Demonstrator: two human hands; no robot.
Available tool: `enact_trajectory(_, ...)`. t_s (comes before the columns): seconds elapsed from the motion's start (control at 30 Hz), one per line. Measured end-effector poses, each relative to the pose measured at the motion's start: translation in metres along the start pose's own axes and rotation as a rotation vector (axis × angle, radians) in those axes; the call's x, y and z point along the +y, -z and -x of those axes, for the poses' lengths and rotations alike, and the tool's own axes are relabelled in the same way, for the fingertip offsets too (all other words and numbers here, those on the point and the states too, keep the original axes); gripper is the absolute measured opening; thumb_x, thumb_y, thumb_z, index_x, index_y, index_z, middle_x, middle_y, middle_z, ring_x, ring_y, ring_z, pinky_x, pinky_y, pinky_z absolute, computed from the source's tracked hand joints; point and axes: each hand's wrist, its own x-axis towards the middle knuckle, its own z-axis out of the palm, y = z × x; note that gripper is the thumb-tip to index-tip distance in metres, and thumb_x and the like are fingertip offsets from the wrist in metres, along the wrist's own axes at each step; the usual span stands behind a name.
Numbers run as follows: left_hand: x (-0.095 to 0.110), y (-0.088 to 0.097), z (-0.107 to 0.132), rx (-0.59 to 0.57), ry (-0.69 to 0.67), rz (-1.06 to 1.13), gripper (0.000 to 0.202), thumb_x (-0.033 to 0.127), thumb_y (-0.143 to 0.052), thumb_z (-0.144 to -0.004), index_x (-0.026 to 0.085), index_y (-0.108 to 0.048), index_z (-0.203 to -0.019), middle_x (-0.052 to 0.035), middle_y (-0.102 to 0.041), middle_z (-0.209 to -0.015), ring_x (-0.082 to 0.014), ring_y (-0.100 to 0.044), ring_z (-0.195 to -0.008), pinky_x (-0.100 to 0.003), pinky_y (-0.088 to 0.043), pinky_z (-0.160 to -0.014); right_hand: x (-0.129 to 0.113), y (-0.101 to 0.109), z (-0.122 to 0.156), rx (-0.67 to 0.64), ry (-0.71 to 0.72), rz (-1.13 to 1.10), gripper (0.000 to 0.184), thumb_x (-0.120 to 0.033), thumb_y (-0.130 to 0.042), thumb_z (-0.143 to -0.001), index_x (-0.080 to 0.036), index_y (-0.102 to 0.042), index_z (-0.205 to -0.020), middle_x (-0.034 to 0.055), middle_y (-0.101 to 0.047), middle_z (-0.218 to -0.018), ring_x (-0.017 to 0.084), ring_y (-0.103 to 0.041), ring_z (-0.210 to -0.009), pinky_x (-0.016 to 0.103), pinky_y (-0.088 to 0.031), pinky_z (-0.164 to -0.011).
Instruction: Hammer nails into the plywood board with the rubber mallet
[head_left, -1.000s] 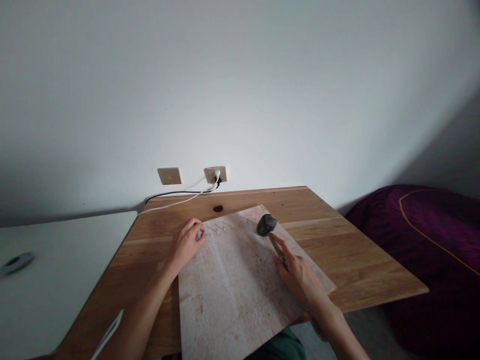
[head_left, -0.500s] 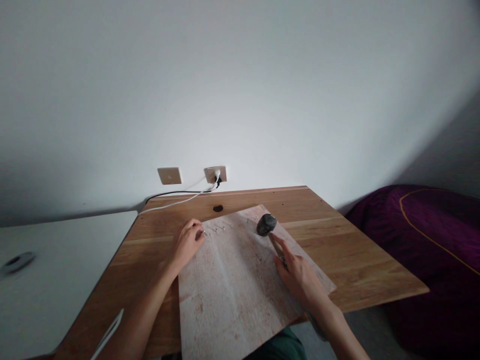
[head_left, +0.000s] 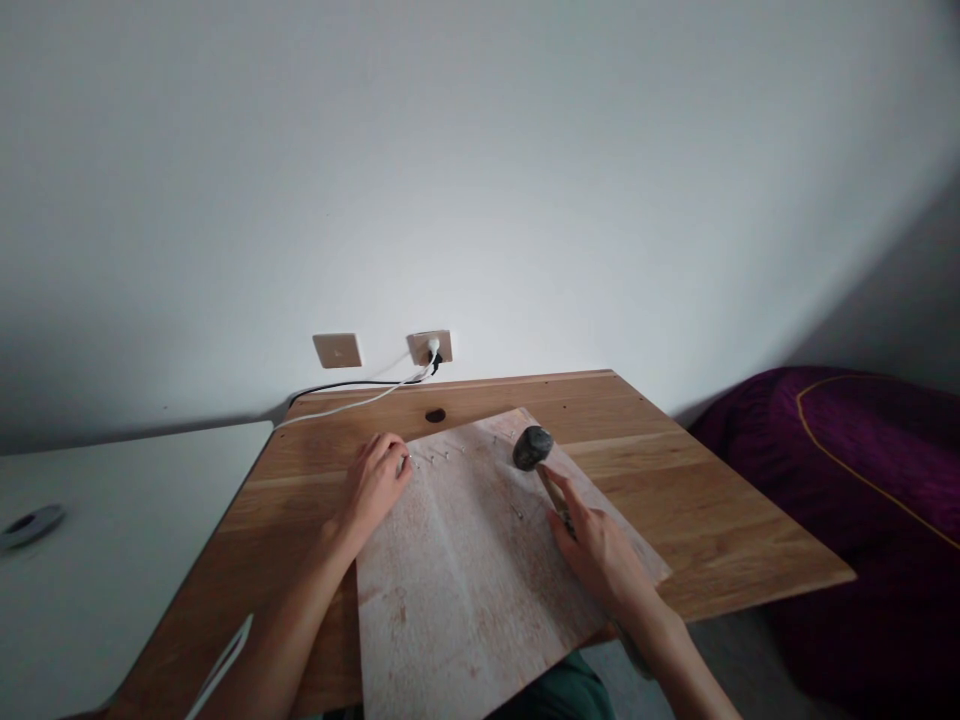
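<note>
A wooden board (head_left: 465,580) lies tilted on the table, its near corner reaching past the front edge. Several small nails (head_left: 447,456) stand in a row along its far left edge, with more near the far right corner. At the board's far left corner, my left hand (head_left: 381,475) is closed with its fingertips pinched about a nail (head_left: 409,459), which the fingers partly hide. My right hand (head_left: 592,545) grips the handle of a mallet with a dark rounded head (head_left: 532,448). That head rests over the board's right side. Another nail (head_left: 517,512) is left of the right hand.
The wooden table (head_left: 712,520) has a cable hole (head_left: 435,415) near the wall. Cables (head_left: 352,406) run from a wall socket (head_left: 442,346) along its back. On the white table (head_left: 135,560) at left is a grey ring-shaped roll (head_left: 31,527). A purple beanbag (head_left: 847,480) stands at right.
My left hand's fingers have shifted slightly at the board's corner and curl a little differently around the nail. The right hand and mallet have hardly moved.
</note>
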Motion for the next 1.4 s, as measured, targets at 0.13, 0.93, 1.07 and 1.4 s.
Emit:
enact_trajectory(0.13,0.002,0.0,0.001,0.005,0.004,0.026,0.013,0.014,-0.059,-0.089,0.023,-0.067,-0.084,-0.005,-0.067,-0.098,-0.0235,-0.061,-0.097,-0.038,-0.05,-0.091,-0.001,0.0,0.0,0.024,-0.007,0.026,0.054,-0.027,-0.045,-0.103,-0.024,-0.043,-0.157,0.0095,-0.08,-0.088,0.029,-0.079,-0.081,0.033,-0.052,-0.068)
enact_trajectory(0.93,-0.013,-0.015,0.008,-0.039,0.032,0.065,0.013,0.015,-0.061,-0.09,0.023,-0.07,-0.085,-0.0047,-0.067,-0.105,-0.0222,-0.063,-0.102,-0.037,-0.052,-0.094,0.0,0.0,0.0,-0.001,-0.007,-0.002,0.056,-0.027,-0.043,-0.104,-0.025,-0.04,-0.159,0.0114,-0.081,-0.096,0.031,-0.079,-0.089,0.035,-0.052,-0.071)
enact_trajectory(1.07,-0.014,-0.016,0.008,-0.049,0.027,0.084,0.013,0.016,-0.061,-0.091,0.023,-0.07,-0.085,-0.0041,-0.067,-0.103,-0.0215,-0.064,-0.1,-0.036,-0.052,-0.093,0.0,0.0,0.001,-0.013,-0.016,0.004,0.057,-0.027,-0.043,-0.104,-0.025,-0.039,-0.16,0.011,-0.081,-0.095,0.031,-0.079,-0.088,0.034,-0.053,-0.071)
enact_trajectory(1.4,-0.01,-0.012,0.005,-0.084,0.011,0.125,0.017,0.011,-0.063,-0.089,0.023,-0.074,-0.092,-0.0041,-0.069,-0.107,-0.0222,-0.064,-0.103,-0.036,-0.052,-0.094,0.003,-0.003,0.001,0.015,0.013,-0.001,0.055,-0.03,-0.042,-0.105,-0.026,-0.04,-0.16,0.0101,-0.081,-0.094,0.032,-0.08,-0.088,0.035,-0.053,-0.07)
